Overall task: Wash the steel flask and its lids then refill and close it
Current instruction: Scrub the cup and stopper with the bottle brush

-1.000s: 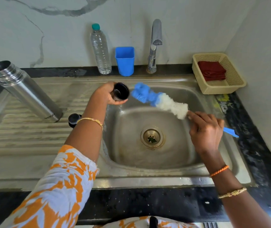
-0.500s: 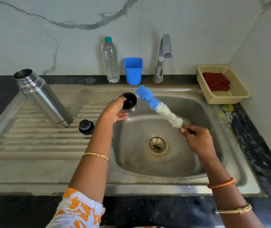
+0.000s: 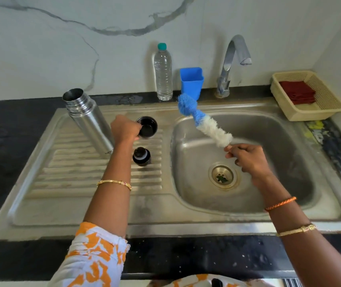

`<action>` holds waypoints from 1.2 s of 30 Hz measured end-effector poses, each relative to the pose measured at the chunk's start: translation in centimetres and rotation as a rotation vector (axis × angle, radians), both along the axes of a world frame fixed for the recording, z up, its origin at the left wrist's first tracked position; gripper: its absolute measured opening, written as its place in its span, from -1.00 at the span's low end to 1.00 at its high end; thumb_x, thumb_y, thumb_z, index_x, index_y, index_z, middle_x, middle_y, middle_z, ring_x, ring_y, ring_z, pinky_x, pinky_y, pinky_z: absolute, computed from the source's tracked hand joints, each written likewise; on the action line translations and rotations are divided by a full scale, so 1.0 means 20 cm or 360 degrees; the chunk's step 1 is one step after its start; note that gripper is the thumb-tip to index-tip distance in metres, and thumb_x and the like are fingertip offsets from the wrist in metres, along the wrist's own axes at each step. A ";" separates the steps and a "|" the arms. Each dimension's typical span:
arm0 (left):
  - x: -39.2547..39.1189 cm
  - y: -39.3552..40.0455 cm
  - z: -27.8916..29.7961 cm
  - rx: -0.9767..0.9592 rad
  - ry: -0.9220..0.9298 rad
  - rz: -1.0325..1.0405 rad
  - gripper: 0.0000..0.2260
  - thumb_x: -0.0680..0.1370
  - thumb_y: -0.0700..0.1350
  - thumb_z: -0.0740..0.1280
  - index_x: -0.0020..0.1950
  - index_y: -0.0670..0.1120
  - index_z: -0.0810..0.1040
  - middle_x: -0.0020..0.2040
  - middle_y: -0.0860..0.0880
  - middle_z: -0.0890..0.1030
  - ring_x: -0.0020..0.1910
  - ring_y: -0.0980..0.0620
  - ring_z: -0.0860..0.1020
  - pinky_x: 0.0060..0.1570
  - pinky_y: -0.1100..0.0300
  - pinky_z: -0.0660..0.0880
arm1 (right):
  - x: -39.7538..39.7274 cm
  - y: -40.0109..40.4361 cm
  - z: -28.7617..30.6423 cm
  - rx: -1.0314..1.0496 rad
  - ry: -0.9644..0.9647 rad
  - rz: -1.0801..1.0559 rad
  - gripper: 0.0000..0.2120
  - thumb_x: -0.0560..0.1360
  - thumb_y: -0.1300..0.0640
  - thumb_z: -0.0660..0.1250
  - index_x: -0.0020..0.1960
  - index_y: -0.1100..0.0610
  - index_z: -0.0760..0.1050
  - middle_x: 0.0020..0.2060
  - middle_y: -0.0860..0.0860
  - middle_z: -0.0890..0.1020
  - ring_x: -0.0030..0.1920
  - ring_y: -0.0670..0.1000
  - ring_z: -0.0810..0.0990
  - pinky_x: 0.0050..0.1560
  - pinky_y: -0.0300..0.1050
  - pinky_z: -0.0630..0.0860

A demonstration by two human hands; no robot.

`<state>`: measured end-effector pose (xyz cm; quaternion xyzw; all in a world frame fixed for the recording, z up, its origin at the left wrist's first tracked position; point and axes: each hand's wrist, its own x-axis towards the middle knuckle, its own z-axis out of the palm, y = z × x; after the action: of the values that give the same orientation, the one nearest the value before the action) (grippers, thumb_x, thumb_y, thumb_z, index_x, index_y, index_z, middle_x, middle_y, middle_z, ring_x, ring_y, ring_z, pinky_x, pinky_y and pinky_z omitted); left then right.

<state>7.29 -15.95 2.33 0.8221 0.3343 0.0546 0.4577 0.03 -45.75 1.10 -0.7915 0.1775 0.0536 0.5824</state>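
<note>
Clearly only partway: the left hand (image 3: 125,129) grips the cup lid (image 3: 147,127) over the draining board, the right hand (image 3: 248,160) grips the brush (image 3: 204,123), while the flask (image 3: 89,119) stands open, unfilled.

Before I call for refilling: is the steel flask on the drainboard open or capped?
Open. The steel flask stands on the drainboard with its threaded mouth bare; one lid sits beside it.

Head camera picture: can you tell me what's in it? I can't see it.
A person's left hand holds a black cup lid over the draining board, while the right hand holds a blue-and-white bottle brush above the sink. An open steel flask and a black stopper stand on the board.
</note>
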 end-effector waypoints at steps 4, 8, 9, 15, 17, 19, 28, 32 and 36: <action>-0.03 0.03 -0.02 -0.0021 0.0086 -0.0034 -0.77 0.49 -0.38 0.37 0.14 -0.34 0.54 0.06 -0.31 0.62 -0.15 -0.23 0.67 -0.34 0.09 0.61 | -0.02 0.10 -0.02 -0.0010 0.0083 -0.0044 -0.87 0.51 0.10 0.34 -0.10 0.12 0.64 -0.32 -0.01 0.63 -0.44 -0.12 0.38 -0.51 -0.30 0.28; -0.05 0.05 -0.06 0.0032 0.0132 -0.0078 -0.81 0.49 -0.36 0.34 0.09 -0.33 0.56 -0.03 -0.26 0.64 -0.21 -0.22 0.67 -0.34 0.04 0.63 | -0.06 0.18 -0.04 -0.0032 0.0119 -0.0057 -0.88 0.51 0.09 0.34 -0.13 0.08 0.64 -0.32 -0.02 0.63 -0.42 -0.07 0.35 -0.44 -0.25 0.27; -0.06 0.06 -0.08 0.0032 0.0138 -0.0079 -0.83 0.49 -0.34 0.34 0.07 -0.33 0.56 -0.05 -0.26 0.65 -0.23 -0.21 0.67 -0.30 0.03 0.64 | -0.07 0.19 -0.04 -0.0037 0.0121 -0.0061 -0.88 0.51 0.09 0.34 -0.13 0.08 0.64 -0.34 -0.03 0.63 -0.42 -0.07 0.34 -0.45 -0.26 0.27; -0.13 0.08 -0.11 0.0377 0.0131 -0.0096 -0.78 0.52 -0.19 0.34 0.12 -0.25 0.56 0.09 -0.21 0.62 0.09 -0.19 0.59 -0.12 0.13 0.46 | -0.11 0.29 -0.05 0.0004 0.0123 -0.0120 -0.89 0.50 0.11 0.35 -0.14 0.07 0.64 -0.43 -0.09 0.62 -0.42 -0.08 0.34 -0.44 -0.26 0.29; -0.14 0.09 -0.12 0.0476 0.0154 -0.0109 -0.79 0.53 -0.17 0.31 0.12 -0.23 0.57 0.09 -0.21 0.62 0.09 -0.19 0.59 -0.12 0.10 0.45 | -0.12 0.32 -0.06 0.0014 0.0131 -0.0133 -0.89 0.51 0.11 0.35 -0.13 0.08 0.64 -0.41 -0.07 0.61 -0.42 -0.08 0.34 -0.44 -0.26 0.28; -0.15 0.09 -0.12 0.0527 0.0166 -0.0142 -0.77 0.55 -0.13 0.29 0.13 -0.23 0.57 0.09 -0.21 0.63 0.09 -0.20 0.58 -0.09 0.08 0.47 | -0.14 0.34 -0.06 0.0018 0.0140 -0.0150 -0.89 0.51 0.11 0.35 -0.13 0.08 0.64 -0.44 -0.10 0.61 -0.42 -0.07 0.32 -0.45 -0.27 0.27; -0.35 0.12 -0.08 0.0646 0.0140 -0.0390 -0.66 0.55 0.08 0.30 0.04 -0.21 0.57 0.00 -0.16 0.64 0.01 -0.17 0.59 -0.14 0.07 0.45 | -0.21 0.36 -0.02 0.0002 0.0149 -0.0232 -0.88 0.52 0.14 0.32 -0.08 0.12 0.63 -0.37 -0.03 0.58 -0.44 -0.10 0.34 -0.58 -0.36 0.24; -0.47 0.06 -0.14 0.0832 -0.0174 -0.0743 -0.54 0.49 -0.02 0.41 0.34 -0.13 0.44 0.24 -0.16 0.46 0.27 -0.17 0.40 0.15 0.01 0.40 | -0.24 0.34 0.00 -0.0007 0.0134 -0.0278 -0.86 0.53 0.12 0.31 -0.11 0.09 0.63 -0.36 -0.03 0.59 -0.45 -0.12 0.35 -0.45 -0.24 0.21; -0.45 0.04 -0.29 0.0703 -0.0126 -0.0673 -0.41 0.46 0.00 0.47 0.40 -0.15 0.35 0.29 -0.16 0.43 0.28 -0.16 0.39 0.20 -0.01 0.43 | -0.26 0.31 0.01 0.0027 0.0122 -0.0279 -0.86 0.53 0.13 0.31 -0.14 0.08 0.62 -0.36 -0.01 0.58 -0.44 -0.09 0.35 -0.44 -0.23 0.17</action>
<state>-1.72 -15.18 -3.38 0.9502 0.1177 0.0613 0.2818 -5.24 -39.55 1.37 -0.7653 0.2678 0.0342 0.5843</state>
